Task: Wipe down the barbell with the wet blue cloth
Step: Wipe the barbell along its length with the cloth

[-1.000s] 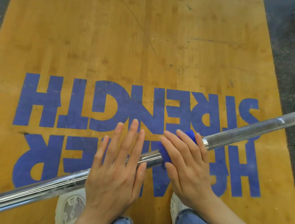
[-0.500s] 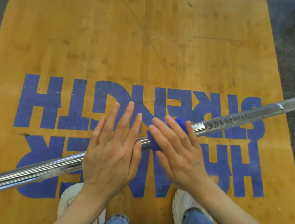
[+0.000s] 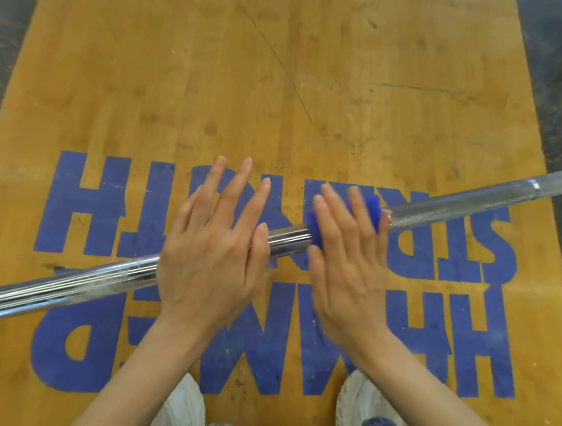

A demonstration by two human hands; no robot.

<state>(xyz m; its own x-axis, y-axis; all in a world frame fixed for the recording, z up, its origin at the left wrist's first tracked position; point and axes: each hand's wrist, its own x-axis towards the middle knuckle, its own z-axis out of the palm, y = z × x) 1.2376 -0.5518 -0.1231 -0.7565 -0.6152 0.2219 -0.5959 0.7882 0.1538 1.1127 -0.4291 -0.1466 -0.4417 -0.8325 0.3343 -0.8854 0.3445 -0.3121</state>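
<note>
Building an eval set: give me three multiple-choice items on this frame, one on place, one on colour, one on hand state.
1. Where is the cloth?
A. on the floor
B. on the bar, under the right hand
C. under the left hand

2. What colour is the lettering on the platform?
A. blue
B. red
C. white

3. How are the left hand's fingers?
A. in a fist
B. pinching the cloth
C. straight, laid over the bar

Key: 1 B, blue cloth shows beneath the right fingers; 2 A, blue letters on yellow wood; 3 C, fingers extended across the bar.
</note>
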